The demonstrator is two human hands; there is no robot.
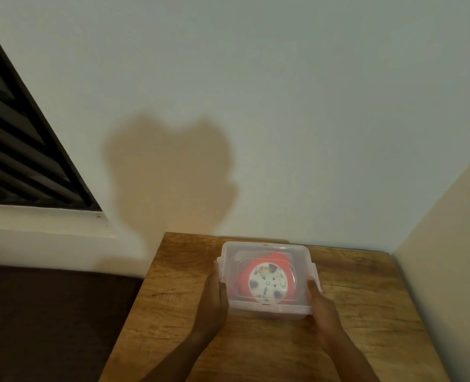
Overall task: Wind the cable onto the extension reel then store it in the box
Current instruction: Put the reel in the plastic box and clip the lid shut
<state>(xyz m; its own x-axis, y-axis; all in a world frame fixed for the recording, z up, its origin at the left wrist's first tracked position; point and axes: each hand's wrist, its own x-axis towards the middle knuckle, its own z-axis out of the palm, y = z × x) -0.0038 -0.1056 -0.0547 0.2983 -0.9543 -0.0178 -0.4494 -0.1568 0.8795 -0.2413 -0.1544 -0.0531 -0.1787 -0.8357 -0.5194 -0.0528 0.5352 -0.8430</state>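
The wooden table (352,326) carried a clear lidded box (266,304), long axis running left-right. The red reel (244,274) lay flat inside, white face up; its label print was too blurry to read. Left hand (214,293) and right hand (320,301) pressed its short sides.

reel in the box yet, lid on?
In, lid on: the red reel shows through the clear box lid, both hands at its sides.
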